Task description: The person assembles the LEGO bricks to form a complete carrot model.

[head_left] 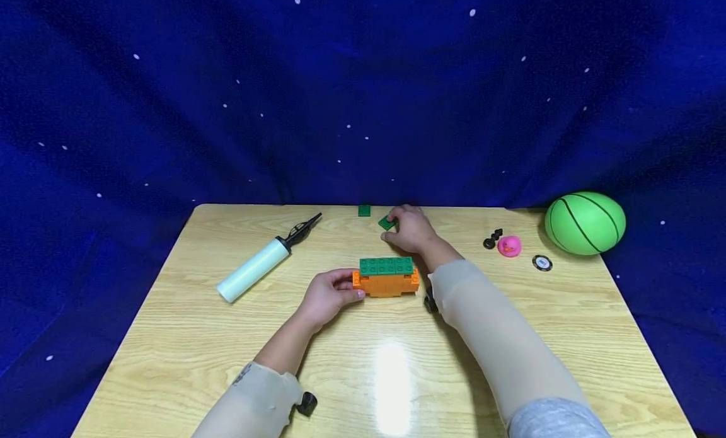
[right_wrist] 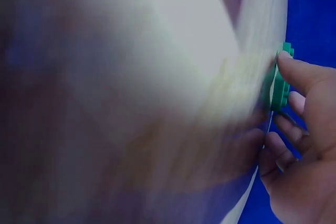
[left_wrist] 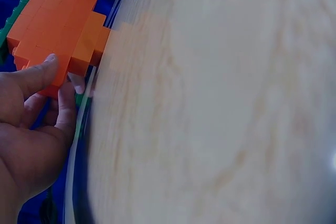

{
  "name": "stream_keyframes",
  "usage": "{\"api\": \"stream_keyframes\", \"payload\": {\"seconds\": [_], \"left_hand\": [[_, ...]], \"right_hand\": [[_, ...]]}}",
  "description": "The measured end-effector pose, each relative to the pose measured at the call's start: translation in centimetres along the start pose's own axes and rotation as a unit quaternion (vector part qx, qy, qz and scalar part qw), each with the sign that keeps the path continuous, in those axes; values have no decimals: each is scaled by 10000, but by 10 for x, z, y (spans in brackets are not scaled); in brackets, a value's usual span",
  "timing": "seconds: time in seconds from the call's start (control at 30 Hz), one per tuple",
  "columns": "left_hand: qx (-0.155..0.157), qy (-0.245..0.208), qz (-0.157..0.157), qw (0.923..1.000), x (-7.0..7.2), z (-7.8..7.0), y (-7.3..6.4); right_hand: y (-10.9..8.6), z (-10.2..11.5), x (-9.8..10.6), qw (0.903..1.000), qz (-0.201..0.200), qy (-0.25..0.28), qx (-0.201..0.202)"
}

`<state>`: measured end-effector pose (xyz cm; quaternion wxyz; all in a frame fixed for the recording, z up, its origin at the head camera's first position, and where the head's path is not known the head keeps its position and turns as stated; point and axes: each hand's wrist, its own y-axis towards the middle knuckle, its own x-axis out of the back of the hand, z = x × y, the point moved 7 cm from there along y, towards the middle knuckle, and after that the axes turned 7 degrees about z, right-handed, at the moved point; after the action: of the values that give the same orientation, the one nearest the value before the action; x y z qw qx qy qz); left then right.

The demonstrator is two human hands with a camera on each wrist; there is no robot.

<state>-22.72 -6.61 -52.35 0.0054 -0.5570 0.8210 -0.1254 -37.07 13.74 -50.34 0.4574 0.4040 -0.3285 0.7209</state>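
An orange block build [head_left: 386, 285] topped with a row of green bricks [head_left: 386, 266] stands near the middle of the table. My left hand [head_left: 331, 296] grips its left end; in the left wrist view the thumb presses one face of the orange build [left_wrist: 58, 30] and the fingers curl behind. Further back, my right hand [head_left: 411, 229] has thumb and index finger at a small green brick [head_left: 386, 223], turned at an angle. The right wrist view shows the thumb on a green brick [right_wrist: 280, 90], fingers curled beside it. Another green brick [head_left: 364, 210] lies to the left at the far edge.
On the left lies a pale hand pump [head_left: 255, 271] with a black nozzle. To the right are a black chess-like piece [head_left: 492, 239], a pink rubber duck [head_left: 509, 246], a poker chip [head_left: 542, 263] and a green ball [head_left: 585, 224]. A blue curtain [head_left: 363, 97] hangs behind the table.
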Motion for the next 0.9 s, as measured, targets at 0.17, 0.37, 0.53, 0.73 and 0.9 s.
{"api": "stream_keyframes", "payload": {"seconds": [0.17, 0.37, 0.53, 0.73, 0.9], "left_hand": [[-82, -64, 80, 9999, 0, 2, -1], [-69, -62, -17, 10000, 1, 0, -3], [3, 65, -63, 10000, 2, -3, -3], [32, 116, -67, 9999, 1, -2, -3], [-26, 42, -53, 10000, -1, -1, -1]], "right_hand": [[-13, 0, -1, 9999, -98, 25, 22], [-38, 5, 4, 9984, -5, 467, 322], [-63, 13, 22, 9948, -202, 811, 585], [-90, 27, 45, 9894, -356, 1046, 941], [-109, 36, 62, 9835, -553, 996, 1406]]}}
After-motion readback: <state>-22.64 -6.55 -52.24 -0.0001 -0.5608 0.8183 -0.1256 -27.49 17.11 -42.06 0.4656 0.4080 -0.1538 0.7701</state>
